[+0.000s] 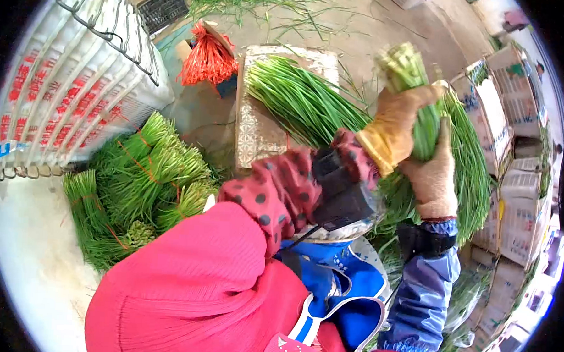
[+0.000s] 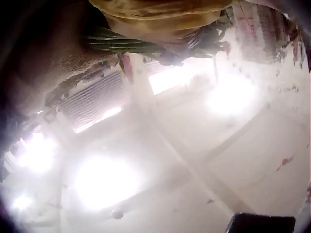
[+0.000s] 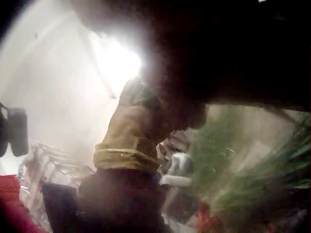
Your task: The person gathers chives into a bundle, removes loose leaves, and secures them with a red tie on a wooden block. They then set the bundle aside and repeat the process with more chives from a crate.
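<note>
In the head view, my left hand [image 1: 394, 121], in a yellow-brown glove, grips an upright bunch of green chive-like stalks [image 1: 425, 129] around its middle. The pale cut ends at the top are blurred. Just below, my right hand [image 1: 431, 182], in a beige glove, grips the same bunch from the other side with its thumb up along the stalks. More long green leaves [image 1: 468, 165] hang behind and beside the right hand. In the left wrist view, the yellow glove [image 2: 165, 19] crosses the top edge over green leaves [image 2: 126, 44]. Darkness covers much of the right wrist view.
Loose green stalks [image 1: 298, 98] lie on a worn patterned board [image 1: 253, 140]. Beyond its left corner hangs a bundle of red ties [image 1: 208, 63]. Tied bunches [image 1: 150, 164] are heaped at left beside stacked white printed bags [image 1: 52, 97]. Packed white cartons [image 1: 522, 215] line the right.
</note>
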Demonstrator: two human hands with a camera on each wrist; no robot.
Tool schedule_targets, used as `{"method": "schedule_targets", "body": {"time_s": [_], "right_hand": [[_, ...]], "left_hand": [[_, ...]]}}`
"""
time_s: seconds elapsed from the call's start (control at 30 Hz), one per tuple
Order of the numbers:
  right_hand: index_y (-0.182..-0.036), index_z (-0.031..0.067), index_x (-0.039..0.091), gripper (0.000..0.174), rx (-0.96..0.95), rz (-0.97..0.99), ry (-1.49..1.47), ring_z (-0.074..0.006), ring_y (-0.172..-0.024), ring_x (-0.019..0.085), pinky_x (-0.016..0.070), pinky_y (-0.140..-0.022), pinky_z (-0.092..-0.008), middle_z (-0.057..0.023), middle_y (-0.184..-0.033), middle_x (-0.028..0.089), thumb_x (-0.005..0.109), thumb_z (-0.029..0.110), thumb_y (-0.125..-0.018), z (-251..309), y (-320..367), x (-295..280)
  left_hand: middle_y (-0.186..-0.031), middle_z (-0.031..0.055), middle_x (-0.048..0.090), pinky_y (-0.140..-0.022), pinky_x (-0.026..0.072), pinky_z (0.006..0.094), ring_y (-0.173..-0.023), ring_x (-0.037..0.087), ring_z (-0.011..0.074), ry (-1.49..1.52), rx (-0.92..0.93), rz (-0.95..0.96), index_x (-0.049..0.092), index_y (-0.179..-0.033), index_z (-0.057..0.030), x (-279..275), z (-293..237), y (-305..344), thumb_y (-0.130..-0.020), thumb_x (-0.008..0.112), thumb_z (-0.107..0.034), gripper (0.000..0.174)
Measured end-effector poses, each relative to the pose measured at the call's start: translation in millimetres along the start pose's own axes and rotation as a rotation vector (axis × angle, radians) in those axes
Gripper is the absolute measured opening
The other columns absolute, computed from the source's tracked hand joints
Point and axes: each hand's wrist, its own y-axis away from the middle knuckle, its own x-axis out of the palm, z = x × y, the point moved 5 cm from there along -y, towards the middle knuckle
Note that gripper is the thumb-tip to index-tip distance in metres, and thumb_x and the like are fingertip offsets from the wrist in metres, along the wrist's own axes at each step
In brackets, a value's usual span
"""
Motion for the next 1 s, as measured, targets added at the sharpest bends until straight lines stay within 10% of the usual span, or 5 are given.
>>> {"method": "schedule_targets", "body": {"time_s": [0.3, 0.57, 0.73, 0.83, 1.0], "right_hand": [[-0.134, 0.0096, 0.048, 0.074, -0.208, 0.398, 0.273, -0.0403, -0.102, 0.065, 0.0530, -0.086, -0.0459, -0.0229, -0.108, 0.067, 0.080, 0.018, -0.068, 57.5, -95.3, 135.7], [-0.146, 0.0048, 0.035, 0.098, -0.214, 0.520, 0.374, -0.0360, -0.118, 0.056, 0.0467, -0.098, -0.0422, -0.0190, -0.129, 0.057, 0.085, 0.032, -0.066, 39.2, -112.5, 279.6], [-0.144, 0.0072, 0.038, 0.093, -0.298, 0.402, 0.402, -0.0298, -0.112, 0.058, 0.0465, -0.092, -0.0429, -0.0128, -0.123, 0.059, 0.083, 0.035, -0.067, 24.6, -103.0, 302.9], [-0.136, 0.0050, 0.046, 0.083, -0.322, 0.348, 0.399, -0.0295, -0.112, 0.058, 0.0462, -0.092, -0.0429, -0.0119, -0.120, 0.059, 0.081, 0.037, -0.068, 17.1, -106.1, 308.6], [-0.130, 0.0033, 0.051, 0.079, -0.260, 0.391, 0.390, -0.0302, -0.112, 0.058, 0.0466, -0.093, -0.0431, -0.0126, -0.120, 0.060, 0.080, 0.044, -0.068, 15.3, -106.3, 308.0]], "left_hand": [[-0.109, 0.0023, 0.064, -0.098, 0.0483, 0.0314, -0.104, 0.060, 0.0145, 0.115, 0.028, 0.024, 0.061, -0.118, -0.0093, -166.8, -82.0, -37.5, -0.092, 0.069, -0.021, 0.029], [-0.156, 0.0207, 0.025, -0.117, 0.0213, 0.0509, -0.144, 0.027, 0.0362, -1.386, 0.414, -0.478, 0.018, -0.153, -0.0005, -305.9, -174.1, 41.9, -0.066, 0.088, -0.027, 0.115], [-0.159, 0.0134, 0.026, -0.120, 0.0155, 0.0510, -0.149, 0.019, 0.0299, -2.383, 0.347, 0.291, 0.025, -0.153, -0.0091, -268.7, -129.7, 19.3, -0.074, 0.075, -0.021, 0.094], [-0.155, 0.0094, 0.034, -0.120, 0.0159, 0.0528, -0.147, 0.026, 0.0250, -2.683, 0.667, 0.483, 0.025, -0.153, -0.0103, -260.3, -98.0, -25.2, -0.080, 0.063, -0.015, 0.083], [-0.157, 0.0079, 0.033, -0.119, 0.0098, 0.0600, -0.149, 0.022, 0.0231, -2.961, 0.384, 0.401, 0.027, -0.153, -0.0128, -273.9, -69.4, -63.3, -0.092, 0.036, -0.017, 0.061]]}}
